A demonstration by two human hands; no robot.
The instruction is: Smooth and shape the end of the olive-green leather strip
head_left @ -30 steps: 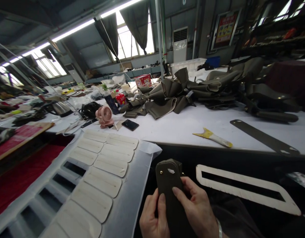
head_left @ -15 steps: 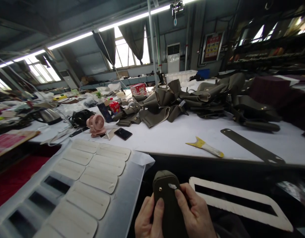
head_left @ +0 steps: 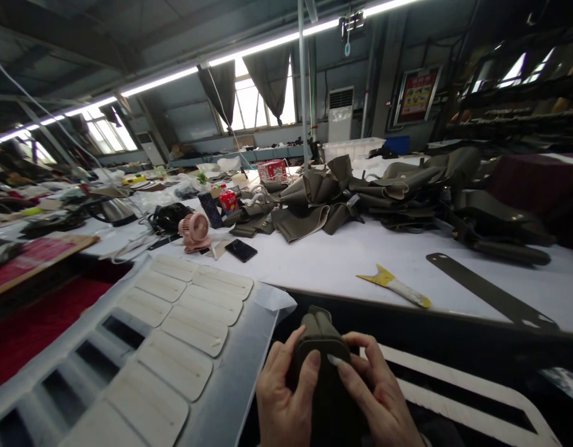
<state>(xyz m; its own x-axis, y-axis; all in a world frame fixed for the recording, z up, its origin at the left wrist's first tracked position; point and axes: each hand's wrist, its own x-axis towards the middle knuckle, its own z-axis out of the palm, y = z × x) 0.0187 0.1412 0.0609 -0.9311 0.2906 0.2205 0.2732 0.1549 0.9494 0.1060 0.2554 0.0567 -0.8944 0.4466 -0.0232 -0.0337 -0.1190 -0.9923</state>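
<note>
Both hands hold a dark olive leather bag piece (head_left: pixel 331 397) with a rounded, folded upper end, just below the table's front edge. My left hand (head_left: pixel 286 391) is closed on its left side, the thumb lying on the front face. On the right side my right hand (head_left: pixel 383 394) grips it, with the thumb tip by a small whitish patch (head_left: pixel 333 360) on the front. The lower part of the piece is dark and runs out of the picture. To the right lies a white frame-shaped panel (head_left: pixel 458 388) with long dark slots, partly behind my right hand.
A sheet-covered board (head_left: pixel 249 347) at left carries rows of pale rounded pieces (head_left: pixel 174 360). On the white table (head_left: pixel 309 261) lie a yellow-tipped scraper (head_left: pixel 393 285), an olive strip (head_left: pixel 491 292), a phone (head_left: pixel 241 249), a pink fan (head_left: pixel 194 233) and heaped olive leather pieces (head_left: pixel 314 192).
The bag piece has tipped so more of its folded top shows. My left fingers have moved up its side, and the left thumb now covers the gold stud. The view has swung slightly left.
</note>
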